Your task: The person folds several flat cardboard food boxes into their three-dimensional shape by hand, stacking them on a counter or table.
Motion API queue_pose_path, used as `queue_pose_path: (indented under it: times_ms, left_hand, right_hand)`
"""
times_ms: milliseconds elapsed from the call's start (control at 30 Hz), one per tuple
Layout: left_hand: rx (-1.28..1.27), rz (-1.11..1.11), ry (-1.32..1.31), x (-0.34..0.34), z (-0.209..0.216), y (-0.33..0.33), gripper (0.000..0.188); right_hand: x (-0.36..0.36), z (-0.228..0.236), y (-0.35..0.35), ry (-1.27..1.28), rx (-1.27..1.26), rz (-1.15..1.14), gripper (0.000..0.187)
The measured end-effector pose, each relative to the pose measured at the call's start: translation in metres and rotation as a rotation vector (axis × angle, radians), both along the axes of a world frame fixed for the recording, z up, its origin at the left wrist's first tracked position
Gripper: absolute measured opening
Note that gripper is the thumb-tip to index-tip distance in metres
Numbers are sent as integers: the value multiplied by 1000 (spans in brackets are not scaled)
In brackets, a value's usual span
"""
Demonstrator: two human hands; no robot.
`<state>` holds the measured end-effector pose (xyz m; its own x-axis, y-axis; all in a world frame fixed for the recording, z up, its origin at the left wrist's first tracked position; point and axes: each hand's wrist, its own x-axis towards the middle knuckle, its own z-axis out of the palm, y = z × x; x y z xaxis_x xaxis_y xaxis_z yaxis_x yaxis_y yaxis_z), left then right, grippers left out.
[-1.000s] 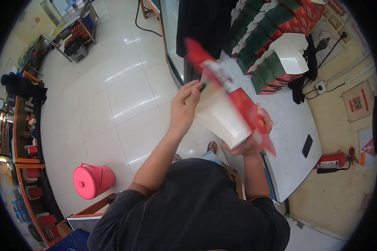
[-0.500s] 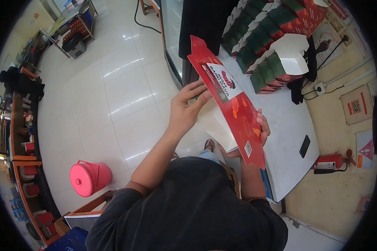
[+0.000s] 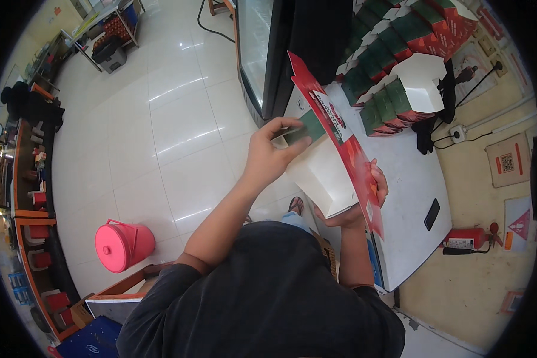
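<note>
An open cardboard food box (image 3: 325, 170), white inside with a printed red outer lid panel (image 3: 355, 158), is held up in front of me and tilted. My left hand (image 3: 268, 148) has thumb and fingers curled about the green end flap (image 3: 314, 129) at its far end. Around the near end, my right hand (image 3: 345, 216) supports the box from below, with its fingertips showing past the red panel's right edge. Part of that hand is hidden behind the box.
Nested green-and-red boxes (image 3: 388, 110) stand in rows on the white table (image 3: 409, 185). A black phone (image 3: 432, 215) lies near its right edge. Beyond are a fire extinguisher (image 3: 468, 238) and a wall socket with cables (image 3: 457, 131). On the floor at left is a pink lidded bucket (image 3: 125, 244).
The box has turned so more of its white inside and the green flap show, while the red face is seen more edge-on. My left hand has shifted slightly with the flap.
</note>
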<state>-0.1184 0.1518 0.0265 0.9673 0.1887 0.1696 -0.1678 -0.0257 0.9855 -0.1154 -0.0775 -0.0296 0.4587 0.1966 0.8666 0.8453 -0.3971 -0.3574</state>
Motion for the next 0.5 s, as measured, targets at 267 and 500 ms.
queue_pose_path:
  times_ms: [267,500]
  left_hand:
    - [100,117,-89,6,-2,1,39]
    - [63,203,72,2,12,-1,20]
  right_hand:
    - [-6,16,7,-40,51,30,108]
    - [-2,20,8,-62,46,21,116]
